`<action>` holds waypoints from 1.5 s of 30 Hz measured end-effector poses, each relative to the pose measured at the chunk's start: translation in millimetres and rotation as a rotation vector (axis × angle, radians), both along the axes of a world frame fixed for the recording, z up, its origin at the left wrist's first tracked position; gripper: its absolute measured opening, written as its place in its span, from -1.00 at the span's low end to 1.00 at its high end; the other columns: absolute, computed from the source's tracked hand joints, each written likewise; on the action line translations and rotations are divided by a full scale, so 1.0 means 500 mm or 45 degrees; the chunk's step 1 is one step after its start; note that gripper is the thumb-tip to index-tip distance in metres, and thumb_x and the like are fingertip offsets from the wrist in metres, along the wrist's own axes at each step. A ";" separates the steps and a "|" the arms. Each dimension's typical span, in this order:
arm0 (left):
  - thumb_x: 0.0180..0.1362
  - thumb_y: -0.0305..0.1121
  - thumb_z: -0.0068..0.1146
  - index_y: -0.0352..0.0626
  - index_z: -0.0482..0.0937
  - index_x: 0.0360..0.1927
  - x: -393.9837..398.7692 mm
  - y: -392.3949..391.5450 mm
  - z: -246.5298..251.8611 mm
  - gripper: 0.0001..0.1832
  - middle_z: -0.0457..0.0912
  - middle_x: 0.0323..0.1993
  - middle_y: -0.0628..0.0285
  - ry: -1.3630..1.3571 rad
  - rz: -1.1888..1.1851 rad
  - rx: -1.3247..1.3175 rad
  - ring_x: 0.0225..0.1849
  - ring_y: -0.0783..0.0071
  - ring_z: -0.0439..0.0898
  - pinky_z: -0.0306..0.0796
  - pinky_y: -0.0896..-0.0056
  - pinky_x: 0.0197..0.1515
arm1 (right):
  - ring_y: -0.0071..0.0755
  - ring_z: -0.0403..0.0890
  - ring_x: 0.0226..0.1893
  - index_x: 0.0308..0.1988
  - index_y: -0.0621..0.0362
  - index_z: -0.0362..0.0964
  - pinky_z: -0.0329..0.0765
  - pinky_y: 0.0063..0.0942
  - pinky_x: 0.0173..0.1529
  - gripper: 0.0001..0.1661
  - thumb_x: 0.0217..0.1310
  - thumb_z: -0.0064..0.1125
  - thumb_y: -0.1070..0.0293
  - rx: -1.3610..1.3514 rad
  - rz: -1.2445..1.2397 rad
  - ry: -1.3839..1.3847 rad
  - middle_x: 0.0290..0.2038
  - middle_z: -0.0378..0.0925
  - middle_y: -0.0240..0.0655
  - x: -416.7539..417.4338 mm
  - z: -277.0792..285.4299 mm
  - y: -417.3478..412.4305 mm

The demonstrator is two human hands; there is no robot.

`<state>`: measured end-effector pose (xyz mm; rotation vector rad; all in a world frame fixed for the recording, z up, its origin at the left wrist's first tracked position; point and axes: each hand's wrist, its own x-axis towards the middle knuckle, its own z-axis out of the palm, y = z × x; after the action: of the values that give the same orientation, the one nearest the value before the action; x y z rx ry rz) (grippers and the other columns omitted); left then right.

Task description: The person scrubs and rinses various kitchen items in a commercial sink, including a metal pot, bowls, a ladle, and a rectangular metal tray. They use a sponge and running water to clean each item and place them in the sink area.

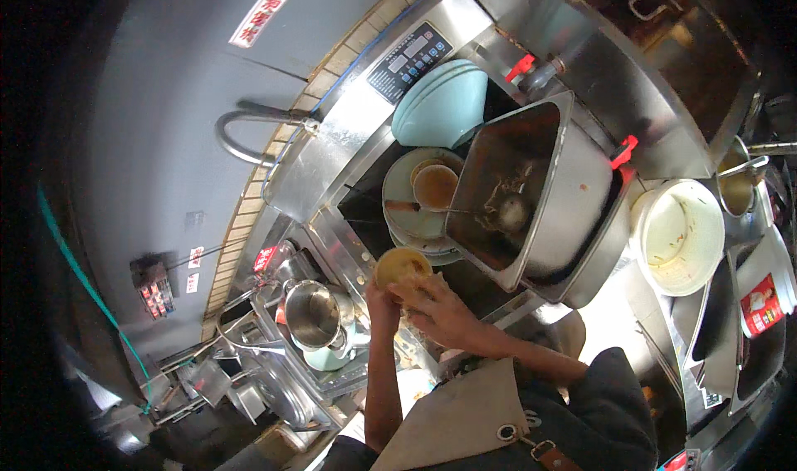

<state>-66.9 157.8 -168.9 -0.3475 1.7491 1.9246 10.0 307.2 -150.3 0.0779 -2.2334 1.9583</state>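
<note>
My left hand [381, 310] grips a small yellow round bowl [398, 264] by its side, low over the front edge of the sink. Bent over the bowl's near rim is my right hand [445, 315]. Something pale and crumpled shows around its fingers; blur hides whether it is a scrubber and how firmly it is held. Just beyond, stacked plates [398, 175] carry small bowls [436, 186] with brown residue. To the right, a deep steel pan [579, 160] stands tilted in the sink, with murky contents and the round head of a ladle in it.
Pale blue bowls [443, 107] lean stacked at the sink's back, below a control panel [410, 60]. A curved faucet [240, 136] reaches in from the left. Steel pots [312, 314] crowd the left counter. On the right are a white bucket [679, 237] and red valve handles [624, 151].
</note>
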 end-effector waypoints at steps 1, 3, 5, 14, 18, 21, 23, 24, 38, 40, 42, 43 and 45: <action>-0.01 -0.39 -0.06 -0.26 0.34 0.06 0.033 -0.020 -0.001 -0.51 0.51 -0.12 0.16 -0.028 0.035 0.065 -0.15 0.38 0.56 0.49 0.46 -0.16 | -0.01 0.29 0.11 0.16 0.07 0.24 0.27 -0.16 0.14 -0.41 0.09 0.10 0.31 0.172 -0.019 0.110 0.12 0.23 -0.08 -0.013 0.017 -0.012; 0.00 -0.38 -0.06 -0.26 0.34 0.06 0.065 -0.034 0.014 -0.52 0.51 -0.12 0.18 0.023 0.057 0.054 -0.14 0.39 0.56 0.49 0.46 -0.16 | 0.00 0.24 0.19 0.19 0.05 0.20 0.21 -0.14 0.20 -0.36 0.07 0.10 0.33 0.480 -0.023 0.259 0.20 0.17 -0.06 -0.030 0.040 -0.041; 0.01 -0.37 -0.05 -0.26 0.33 0.07 0.090 -0.030 0.058 -0.52 0.51 -0.12 0.20 0.177 0.059 -0.091 -0.14 0.39 0.56 0.49 0.46 -0.16 | -0.01 0.21 0.22 0.20 0.08 0.19 0.15 -0.14 0.26 -0.35 0.07 0.09 0.30 0.763 0.021 0.332 0.21 0.17 -0.05 -0.044 0.019 -0.073; 0.08 0.23 -0.01 -0.21 0.21 0.22 0.192 -0.174 0.138 -0.19 0.42 0.02 0.13 0.505 0.011 0.153 0.04 0.32 0.44 0.41 0.34 -0.02 | -0.04 0.24 0.21 0.24 0.17 0.07 0.17 -0.14 0.25 -0.21 0.05 0.09 0.13 0.784 0.133 0.228 0.20 0.21 -0.08 0.020 0.120 -0.149; 0.14 -0.12 -0.02 -0.17 0.14 0.24 0.215 -0.202 0.154 -0.37 0.45 -0.06 0.11 0.464 -0.070 0.184 -0.19 0.34 0.56 0.51 0.38 -0.27 | -0.03 0.28 0.18 0.23 0.11 0.09 0.22 -0.16 0.22 -0.22 0.00 0.14 0.26 0.893 0.105 0.331 0.16 0.25 -0.07 0.069 0.157 -0.181; 0.15 -0.38 -0.13 -0.09 0.03 0.26 0.230 -0.214 0.206 -0.42 0.48 -0.25 0.06 0.452 -0.230 0.151 -0.66 0.40 0.48 0.36 0.46 -0.70 | -0.01 0.35 0.10 0.21 0.07 0.15 0.31 -0.17 0.15 -0.23 -0.05 0.18 0.34 0.888 0.224 0.366 0.09 0.32 -0.10 0.032 0.188 -0.179; 0.17 -0.47 -0.19 -0.07 -0.01 0.26 0.239 -0.223 0.235 -0.44 0.48 -0.35 0.04 0.401 -0.255 0.207 -0.84 0.44 0.40 0.25 0.50 -0.87 | 0.00 0.41 0.03 0.18 0.05 0.20 0.37 -0.18 0.09 -0.24 -0.10 0.21 0.38 0.889 0.312 0.417 0.03 0.37 -0.13 0.028 0.206 -0.193; 0.18 -0.46 -0.20 -0.09 -0.01 0.25 0.240 -0.231 0.252 -0.45 0.48 -0.36 0.04 0.395 -0.262 0.167 -0.84 0.45 0.40 0.26 0.50 -0.86 | -0.03 0.46 -0.04 0.12 0.06 0.29 0.44 -0.21 0.01 -0.27 -0.16 0.26 0.35 0.910 0.279 0.427 -0.04 0.41 -0.18 0.036 0.214 -0.211; 0.33 -0.09 -0.25 -0.20 0.25 0.11 0.272 -0.329 0.251 -0.56 0.54 -0.50 0.17 0.463 0.054 0.432 -0.78 0.51 0.45 0.33 0.55 -0.77 | -0.12 0.44 0.02 0.09 0.20 0.31 0.42 -0.26 0.07 -0.42 -0.01 0.12 0.39 1.253 0.366 0.481 0.03 0.37 -0.11 0.063 0.294 -0.311; 0.33 -0.10 -0.26 -0.19 0.25 0.12 0.271 -0.330 0.230 -0.56 0.54 -0.50 0.19 0.530 0.120 0.386 -0.77 0.54 0.46 0.32 0.57 -0.78 | -0.09 0.23 0.21 0.15 0.24 0.23 0.22 -0.14 0.23 -0.33 -0.03 0.15 0.40 1.325 0.346 0.541 0.22 0.16 -0.09 0.087 0.283 -0.345; 0.32 -0.09 -0.25 -0.17 0.25 0.13 0.265 -0.332 0.215 -0.56 0.55 -0.48 0.19 0.557 0.126 0.319 -0.76 0.53 0.47 0.33 0.54 -0.76 | -0.13 -0.12 0.37 0.25 0.23 0.07 -0.20 -0.05 0.37 -0.14 -0.06 0.19 0.30 1.411 0.390 0.328 0.33 -0.05 -0.11 0.125 0.279 -0.390; 0.31 -0.07 -0.23 -0.15 0.25 0.14 0.262 -0.334 0.209 -0.55 0.56 -0.46 0.17 0.551 0.087 0.270 -0.76 0.51 0.48 0.35 0.51 -0.74 | -0.16 -0.14 0.38 0.27 0.22 0.02 -0.22 -0.07 0.38 -0.08 -0.08 0.20 0.23 1.513 0.382 0.253 0.35 -0.07 -0.15 0.135 0.268 -0.401; 0.31 -0.07 -0.24 -0.15 0.23 0.15 0.259 -0.342 0.217 -0.54 0.55 -0.47 0.17 0.452 -0.004 0.299 -0.77 0.52 0.48 0.35 0.51 -0.74 | -0.02 -0.03 0.35 0.29 0.21 -0.04 -0.14 0.02 0.34 -0.08 -0.07 0.11 0.27 1.529 0.397 0.383 0.32 -0.02 -0.07 0.118 0.263 -0.396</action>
<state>62.7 -13.3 -60.3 0.0882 1.6993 2.2671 69.1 109.3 -18.6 0.8153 -2.8819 0.3513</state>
